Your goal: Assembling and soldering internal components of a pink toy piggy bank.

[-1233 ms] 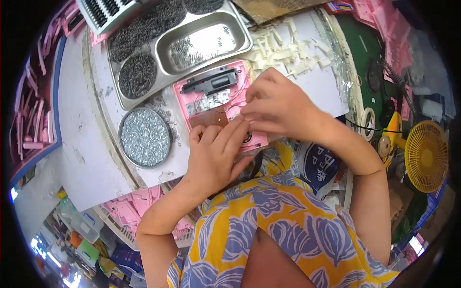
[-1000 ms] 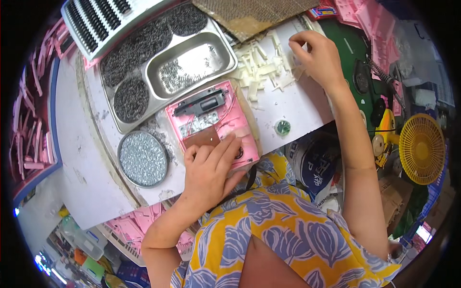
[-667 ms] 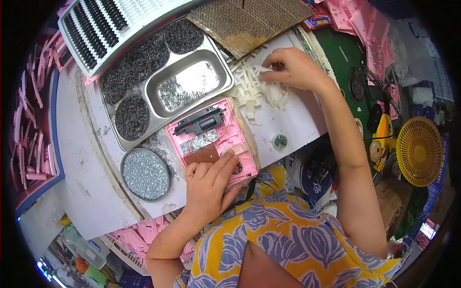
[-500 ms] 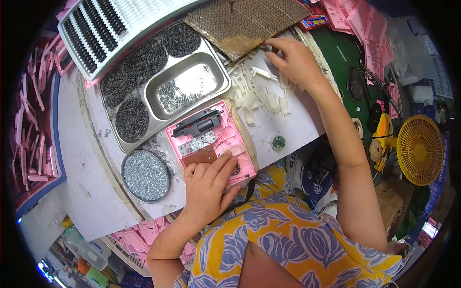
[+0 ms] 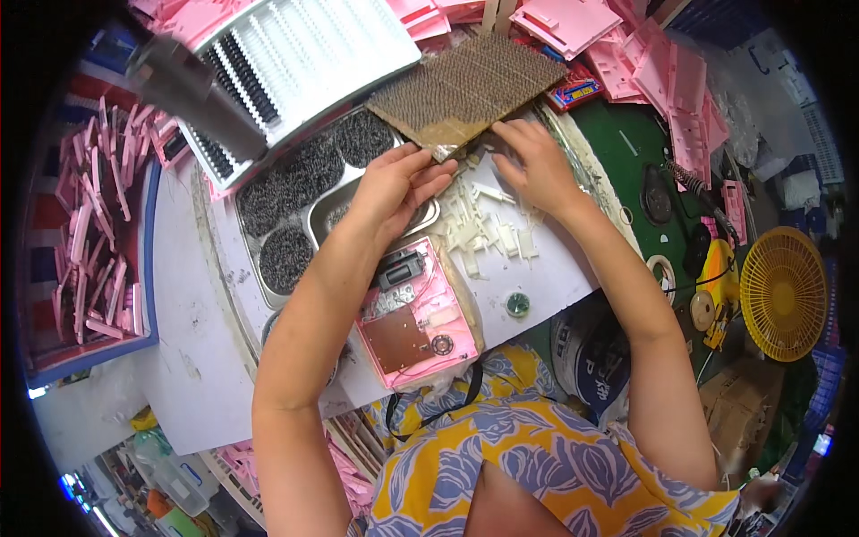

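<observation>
My left hand [image 5: 394, 190] is at the near corner of a brown board [image 5: 465, 85] covered in rows of small points. Its fingers are stretched and slightly apart, with nothing visible in them. Opposite, my right hand [image 5: 541, 170] has its fingertips by the board's right edge, the thumb apart from the index finger. Just below lie loose off-white plastic parts [image 5: 483, 224]. Closer to me sits an open pink plastic housing [image 5: 452, 295], untouched, with a black module [image 5: 401, 268], a brown circuit board [image 5: 403, 345], thin wires and a round black part inside.
A metal tray holds dark springs [image 5: 291, 183], partly behind my left forearm. A white ridged tray [image 5: 313, 63] with black pieces stands beyond it. One dark, blurred tool [image 5: 192, 98] hangs upper left. Pink parts fill a blue bin [image 5: 148, 336]. A small green-filled jar [image 5: 517, 304] stands near the edge.
My left hand has left the pink housing and moved up to the board's corner. My right hand stays by the board. The view has shifted, bringing in the dark tool at upper left.
</observation>
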`<state>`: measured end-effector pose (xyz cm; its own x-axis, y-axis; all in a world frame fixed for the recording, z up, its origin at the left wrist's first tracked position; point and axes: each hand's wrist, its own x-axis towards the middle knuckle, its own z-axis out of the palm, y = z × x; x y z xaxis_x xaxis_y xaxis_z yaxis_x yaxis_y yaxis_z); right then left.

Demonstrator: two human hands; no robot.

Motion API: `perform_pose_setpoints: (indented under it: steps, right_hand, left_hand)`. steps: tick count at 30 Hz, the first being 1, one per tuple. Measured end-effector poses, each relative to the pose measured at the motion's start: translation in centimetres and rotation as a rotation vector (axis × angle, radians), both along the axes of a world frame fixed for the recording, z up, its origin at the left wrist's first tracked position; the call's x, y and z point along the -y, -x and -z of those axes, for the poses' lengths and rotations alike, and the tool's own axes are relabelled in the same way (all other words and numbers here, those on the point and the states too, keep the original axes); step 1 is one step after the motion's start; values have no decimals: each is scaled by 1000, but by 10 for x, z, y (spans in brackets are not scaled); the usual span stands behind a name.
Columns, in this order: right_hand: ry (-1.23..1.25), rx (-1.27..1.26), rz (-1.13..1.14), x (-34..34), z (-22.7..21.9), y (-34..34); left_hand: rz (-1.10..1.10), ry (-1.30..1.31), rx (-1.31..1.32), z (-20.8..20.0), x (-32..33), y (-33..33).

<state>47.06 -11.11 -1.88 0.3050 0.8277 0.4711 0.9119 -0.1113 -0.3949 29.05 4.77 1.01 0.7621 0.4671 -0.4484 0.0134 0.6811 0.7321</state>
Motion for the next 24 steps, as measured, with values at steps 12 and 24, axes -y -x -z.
perform_pose_setpoints:
  steps: [12, 24]
  right_hand:
    - [223, 172, -18, -99, 17, -56]
    - [325, 185, -50, -6, 8, -29]
  left_hand:
    - [-87, 8, 49, -21, 7, -8]
    - [33, -109, -30, 4, -6, 12]
